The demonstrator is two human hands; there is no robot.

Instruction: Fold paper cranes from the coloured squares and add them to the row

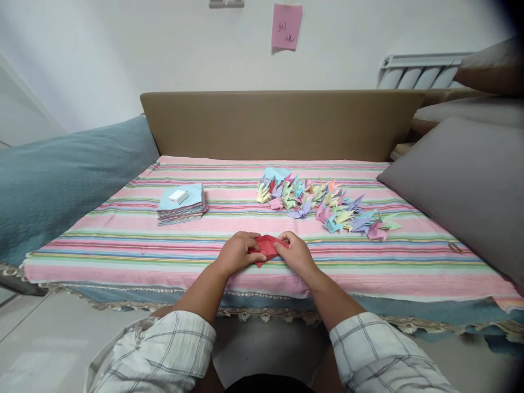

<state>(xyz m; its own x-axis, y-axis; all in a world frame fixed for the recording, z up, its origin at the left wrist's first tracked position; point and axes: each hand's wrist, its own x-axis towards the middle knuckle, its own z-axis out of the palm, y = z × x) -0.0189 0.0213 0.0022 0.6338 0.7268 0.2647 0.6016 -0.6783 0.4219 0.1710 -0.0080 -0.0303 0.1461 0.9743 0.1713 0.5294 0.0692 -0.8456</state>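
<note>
A red piece of folded paper (267,247) lies on the striped bedcover (123,240) near its front edge. My left hand (237,252) is curled on its left side, fingers pressed onto the paper. My right hand (295,252) pinches its right side with bent fingers. Both hands rest on the cover and partly hide the paper. Behind them, to the right, lies a pile of several folded paper cranes (323,204) in pastel colours. To the left sits a stack of square paper sheets (182,206) with a small white object (178,196) on top.
A teal blanket (61,174) rises at the left and grey cushions (462,185) at the right. A tan headboard (278,123) stands behind, with a pink note (286,26) on the wall above. The floor lies below the fringed front edge.
</note>
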